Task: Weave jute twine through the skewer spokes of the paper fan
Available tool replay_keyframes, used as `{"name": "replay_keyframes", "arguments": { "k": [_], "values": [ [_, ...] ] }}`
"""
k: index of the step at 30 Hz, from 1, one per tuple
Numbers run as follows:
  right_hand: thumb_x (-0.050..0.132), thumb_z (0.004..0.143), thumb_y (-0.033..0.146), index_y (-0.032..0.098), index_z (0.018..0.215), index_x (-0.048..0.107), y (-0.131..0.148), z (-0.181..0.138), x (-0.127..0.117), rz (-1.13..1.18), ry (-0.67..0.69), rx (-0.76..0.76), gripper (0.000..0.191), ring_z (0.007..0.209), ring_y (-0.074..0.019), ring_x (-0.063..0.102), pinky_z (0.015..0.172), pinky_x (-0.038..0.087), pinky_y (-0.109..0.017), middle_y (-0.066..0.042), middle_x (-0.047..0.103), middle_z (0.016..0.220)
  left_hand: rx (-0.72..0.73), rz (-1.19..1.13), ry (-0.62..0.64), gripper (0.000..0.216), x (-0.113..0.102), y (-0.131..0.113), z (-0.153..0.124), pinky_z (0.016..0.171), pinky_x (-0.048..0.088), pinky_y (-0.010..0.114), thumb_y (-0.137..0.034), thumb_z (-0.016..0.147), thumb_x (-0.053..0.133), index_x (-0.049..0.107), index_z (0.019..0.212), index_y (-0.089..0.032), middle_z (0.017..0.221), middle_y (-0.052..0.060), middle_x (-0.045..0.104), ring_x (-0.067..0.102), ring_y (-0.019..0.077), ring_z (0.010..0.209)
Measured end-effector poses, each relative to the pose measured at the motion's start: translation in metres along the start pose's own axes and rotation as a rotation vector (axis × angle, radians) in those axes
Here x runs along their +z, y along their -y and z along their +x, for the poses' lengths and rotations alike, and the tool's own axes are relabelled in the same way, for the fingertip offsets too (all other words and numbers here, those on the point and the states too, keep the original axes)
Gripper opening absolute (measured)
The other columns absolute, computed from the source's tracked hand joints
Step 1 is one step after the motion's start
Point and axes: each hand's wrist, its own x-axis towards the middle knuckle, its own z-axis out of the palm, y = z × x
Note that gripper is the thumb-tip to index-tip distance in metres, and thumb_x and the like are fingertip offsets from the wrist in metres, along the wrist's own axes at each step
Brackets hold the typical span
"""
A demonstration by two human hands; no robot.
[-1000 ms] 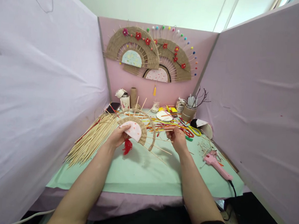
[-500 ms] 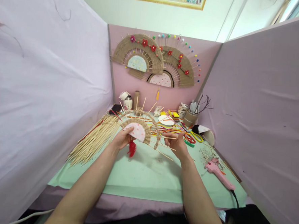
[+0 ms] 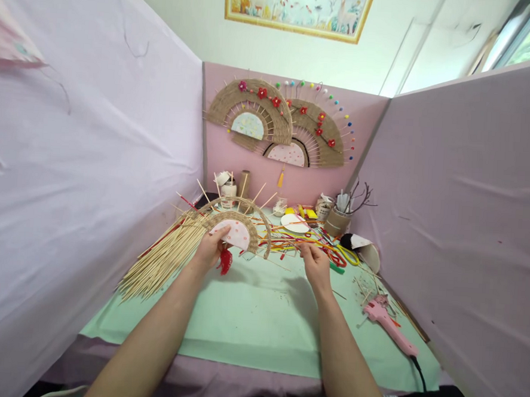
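In the head view my left hand [image 3: 210,248] is closed on the pink spotted centre of a half-round woven fan [image 3: 233,232], thumb on its face. Brown twine is woven over thin wooden sticks, as an inner band and a narrow outer arc. Bare stick ends stick out around the rim. A red tassel [image 3: 226,261] hangs beneath the fan beside my left hand. To the right of the fan, my right hand [image 3: 315,264] has its fingers pinched together near the stick ends. Whatever thin thing lies between those fingertips is too small to make out.
A heap of thin sticks [image 3: 167,249] lies at left. Colourful pipe cleaners [image 3: 342,256] and a white oval [image 3: 295,224] lie behind my hands. A pink glue gun [image 3: 391,329] with a cord rests at right. Two finished fans [image 3: 253,105] hang on the back panel.
My right hand's fingers, spread by the fan's sticks before, are now pinched together. The fan in my left hand has shifted left and turned slightly. The camera has tilted up a little.
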Motion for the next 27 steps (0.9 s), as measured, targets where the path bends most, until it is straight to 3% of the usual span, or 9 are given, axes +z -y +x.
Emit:
{"name": "replay_keyframes", "arguments": {
  "k": [3,8,15,21,27],
  "values": [
    [0.055,0.081,0.051,0.015,0.075,0.065,0.0025,-0.0005,0.0011,0.004,-0.059,-0.009,0.038,0.060,-0.0133,0.046,0.056,0.036,-0.025,-0.001,0.055,0.063,-0.003,-0.023,-0.001,0.028,0.0007,-0.0022,-0.0003,0.063,0.053,0.026,-0.021,0.065,0.074,0.064,0.090,-0.012,0.079,0.004,0.070,0.066,0.0154,0.068],
    [0.065,0.075,0.045,0.015,0.077,0.065,0.0015,0.0004,0.0022,0.085,-0.043,0.013,0.030,0.058,-0.0121,0.046,0.054,0.036,-0.025,-0.002,0.059,0.066,-0.016,-0.076,-0.023,0.026,0.0023,-0.0043,-0.0008,0.061,0.053,0.024,-0.021,0.064,0.074,0.064,0.087,-0.012,0.076,0.003,0.070,0.065,0.0136,0.064],
    [0.064,0.076,0.043,0.015,0.081,0.065,-0.0005,0.0007,0.0010,0.106,-0.114,-0.009,0.029,0.059,-0.0123,0.045,0.055,0.037,-0.025,-0.002,0.058,0.067,0.001,-0.028,-0.014,0.027,0.0019,-0.0048,-0.0010,0.061,0.053,0.024,-0.020,0.065,0.074,0.064,0.088,-0.013,0.077,0.002,0.070,0.066,0.0144,0.065],
    [0.057,0.082,0.043,0.017,0.079,0.067,0.0009,-0.0007,-0.0014,0.099,0.027,-0.084,0.029,0.064,-0.0142,0.049,0.059,0.039,-0.027,-0.002,0.058,0.069,-0.011,-0.079,-0.058,0.021,0.0017,-0.0081,0.0008,0.056,0.052,0.021,-0.018,0.067,0.071,0.064,0.086,-0.013,0.075,0.002,0.071,0.066,0.0134,0.064],
    [0.045,0.088,0.047,0.017,0.094,0.069,0.0034,-0.0044,-0.0001,0.222,0.169,-0.077,0.039,0.068,-0.0161,0.051,0.063,0.042,-0.029,-0.004,0.059,0.071,-0.046,-0.119,-0.111,0.015,0.0030,-0.0099,0.0011,0.055,0.054,0.021,-0.016,0.073,0.065,0.063,0.088,-0.014,0.073,0.003,0.071,0.067,0.0139,0.062]
  ]
}}
